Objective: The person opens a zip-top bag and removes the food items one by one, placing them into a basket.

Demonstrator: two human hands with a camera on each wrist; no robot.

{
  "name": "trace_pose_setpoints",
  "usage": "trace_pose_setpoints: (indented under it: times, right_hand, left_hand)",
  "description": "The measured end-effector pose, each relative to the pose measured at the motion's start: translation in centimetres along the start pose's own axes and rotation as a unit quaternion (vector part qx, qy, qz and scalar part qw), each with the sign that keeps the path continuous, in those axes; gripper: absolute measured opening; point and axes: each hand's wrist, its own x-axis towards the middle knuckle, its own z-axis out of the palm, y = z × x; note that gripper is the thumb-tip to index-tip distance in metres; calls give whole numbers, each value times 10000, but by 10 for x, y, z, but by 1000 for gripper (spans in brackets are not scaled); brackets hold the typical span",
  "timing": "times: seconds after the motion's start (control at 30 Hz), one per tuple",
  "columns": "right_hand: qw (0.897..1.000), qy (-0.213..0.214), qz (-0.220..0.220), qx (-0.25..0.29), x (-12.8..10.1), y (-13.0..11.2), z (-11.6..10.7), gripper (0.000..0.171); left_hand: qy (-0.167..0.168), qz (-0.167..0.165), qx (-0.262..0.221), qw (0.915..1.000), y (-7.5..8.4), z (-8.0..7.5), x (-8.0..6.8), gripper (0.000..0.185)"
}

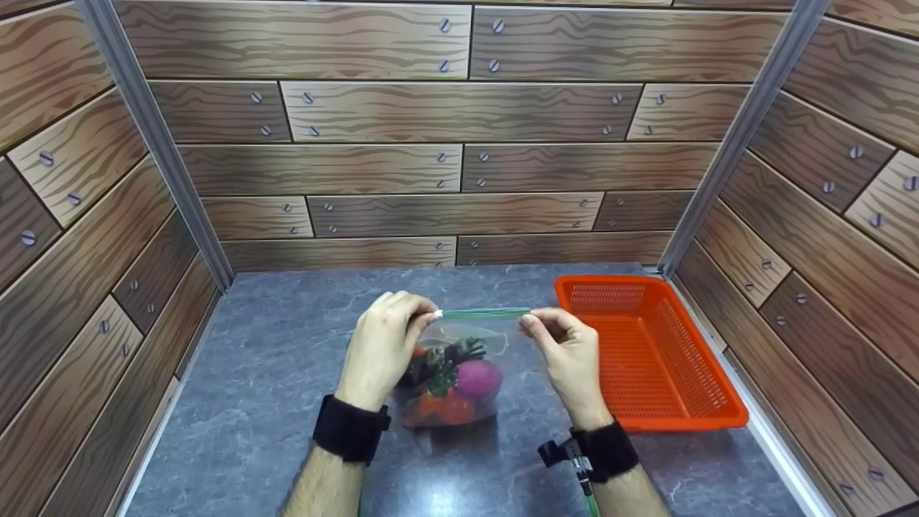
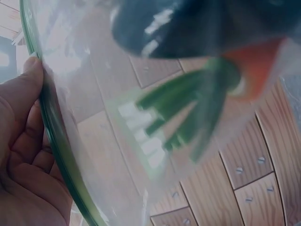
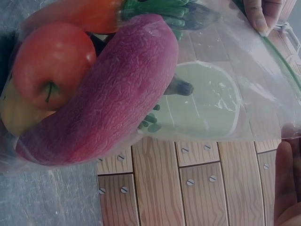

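Bag (image 1: 459,334): upright between the hands, over the table (image 1: 273,373); I cannot tell if it touches.
Apple (image 3: 54,66) and carrot (image 3: 80,16): low in the bag, likely because they are heavy.
Left hand (image 1: 385,342): fingers pinch one end of the green edge (image 1: 484,314).
Right hand (image 1: 571,352): fingers pinch the other end, maybe keeping it straight.
Basket (image 1: 632,359): just beside the right hand, perhaps for easy reach.

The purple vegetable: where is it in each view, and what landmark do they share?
Head: purple vegetable, lower half, just right of centre, in the bag.
Left wrist: not visible.
Right wrist: slants from upper middle to lower left.
Shared: green zip strip, above it in head, left in left wrist, upper right in right wrist.
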Motion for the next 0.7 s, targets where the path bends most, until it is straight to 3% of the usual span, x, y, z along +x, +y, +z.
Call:
trace_pose_setpoints:
  times: [0.7]
  right_hand:
    - [9996,231,53,-124,0,10,-11,4]
  left_hand:
    - [230,-376,90,9990,-29,-20,-9,13]
